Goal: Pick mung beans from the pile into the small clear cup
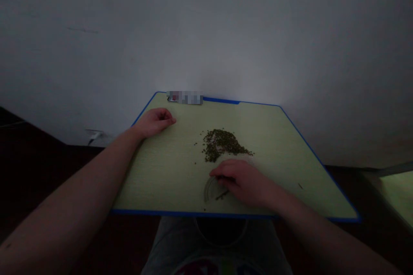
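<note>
- Hands, clock face laid on tabletop, 12 toward wall: left hand [156, 121] at 10, right hand [240, 180] at 5.
- Left hand: fingers loosely curled, thumb close to index finger, on or just above tabletop near its left edge; can't tell if anything is pinched.
- Right hand: palm down, fingers bent, thumb and index at upper rim of clear curved item [207, 191]; contact seems likely, firm pinch or not can't tell.
- Clear curved item: between 6 and 7, near front edge, partly under right hand; few dark grains show by its lower side.
- Grain pile [226, 141]: dial centre, small green-brown bits, loose heap with thin tail toward 4, strays around it; just beyond right fingers, well apart from left hand.
- Tabletop [274, 129]: pale yellow-green, blue edging [306, 148].
- Dark sliver [300, 186]: 4 o'clock, right of right forearm.
- Pixelated flat item [185, 97]: 11, at far edge; content unreadable.
- Bucket [221, 230]: 6, below front edge, between wearer's legs [171, 240], dark inside.
- White plug [95, 136]: 9, off table, low on wall.
- Wall [226, 30]: 12, grey-white, behind far edge.
</note>
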Motion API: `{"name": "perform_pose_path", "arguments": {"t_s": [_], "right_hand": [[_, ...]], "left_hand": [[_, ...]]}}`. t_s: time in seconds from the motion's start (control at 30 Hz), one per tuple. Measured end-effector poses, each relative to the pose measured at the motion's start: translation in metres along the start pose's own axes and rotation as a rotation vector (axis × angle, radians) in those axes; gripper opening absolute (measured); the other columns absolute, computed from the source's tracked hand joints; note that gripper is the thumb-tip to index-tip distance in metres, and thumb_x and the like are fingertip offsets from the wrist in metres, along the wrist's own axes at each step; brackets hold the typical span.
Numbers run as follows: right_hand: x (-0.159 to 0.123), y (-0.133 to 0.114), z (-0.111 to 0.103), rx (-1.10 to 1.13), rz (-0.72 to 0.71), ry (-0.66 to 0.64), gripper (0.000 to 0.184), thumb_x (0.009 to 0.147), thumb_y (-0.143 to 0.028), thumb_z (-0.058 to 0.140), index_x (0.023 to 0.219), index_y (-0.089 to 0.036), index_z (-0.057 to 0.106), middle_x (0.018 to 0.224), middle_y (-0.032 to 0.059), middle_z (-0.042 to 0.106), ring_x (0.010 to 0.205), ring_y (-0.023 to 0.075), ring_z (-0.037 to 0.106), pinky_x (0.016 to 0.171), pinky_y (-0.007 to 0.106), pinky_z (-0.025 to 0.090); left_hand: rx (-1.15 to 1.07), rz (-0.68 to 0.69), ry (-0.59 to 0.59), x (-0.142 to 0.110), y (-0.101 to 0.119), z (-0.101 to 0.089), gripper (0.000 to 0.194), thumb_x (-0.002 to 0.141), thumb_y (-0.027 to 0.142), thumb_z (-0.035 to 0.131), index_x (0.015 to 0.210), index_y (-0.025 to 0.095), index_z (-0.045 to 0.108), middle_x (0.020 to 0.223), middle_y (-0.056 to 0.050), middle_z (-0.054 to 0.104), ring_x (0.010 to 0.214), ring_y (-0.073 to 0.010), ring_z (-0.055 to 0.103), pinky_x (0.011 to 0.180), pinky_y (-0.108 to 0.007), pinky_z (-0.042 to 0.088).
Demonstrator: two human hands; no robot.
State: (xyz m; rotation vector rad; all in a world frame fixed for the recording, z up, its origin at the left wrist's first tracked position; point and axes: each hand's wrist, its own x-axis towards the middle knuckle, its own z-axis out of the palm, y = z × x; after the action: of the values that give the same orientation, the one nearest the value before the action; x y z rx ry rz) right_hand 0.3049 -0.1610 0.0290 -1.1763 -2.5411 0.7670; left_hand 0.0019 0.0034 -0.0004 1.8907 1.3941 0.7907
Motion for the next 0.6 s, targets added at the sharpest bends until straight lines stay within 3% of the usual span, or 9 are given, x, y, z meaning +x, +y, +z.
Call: {"name": "perform_pose_path", "arguments": {"t_s": [0.3,0.6], "right_hand": [[-0.033,-0.009,0.006,0.060,0.178,0.062,0.032,0.085,-0.011,0.054,0.111,-0.017,0.070,0.106,0.0078,0.072,0.097,0.0205,0.065,0.088,0.033,0.049],[-0.047,-0.021,0.012,0.056,0.293,0.104,0.031,0.086,-0.015,0.052,0.111,-0.018,0.070,0.104,0.0086,0.072,0.095,0.0225,0.066,0.086,0.035,0.049]], "left_hand": [[-0.020,-0.006,-0.004,-0.003,0.006,0.000,0.025,0.069,0.041,0.065,0.068,0.017,0.056,0.053,0.004,0.047,0.049,-0.0090,0.040,0.050,-0.025,0.032],[-0.016,-0.031,0.011,-0.005,0.011,0.000,0.024,0.068,0.039,0.065,0.066,0.018,0.056,0.053,0.004,0.046,0.048,-0.0088,0.039,0.049,-0.025,0.031]]}}
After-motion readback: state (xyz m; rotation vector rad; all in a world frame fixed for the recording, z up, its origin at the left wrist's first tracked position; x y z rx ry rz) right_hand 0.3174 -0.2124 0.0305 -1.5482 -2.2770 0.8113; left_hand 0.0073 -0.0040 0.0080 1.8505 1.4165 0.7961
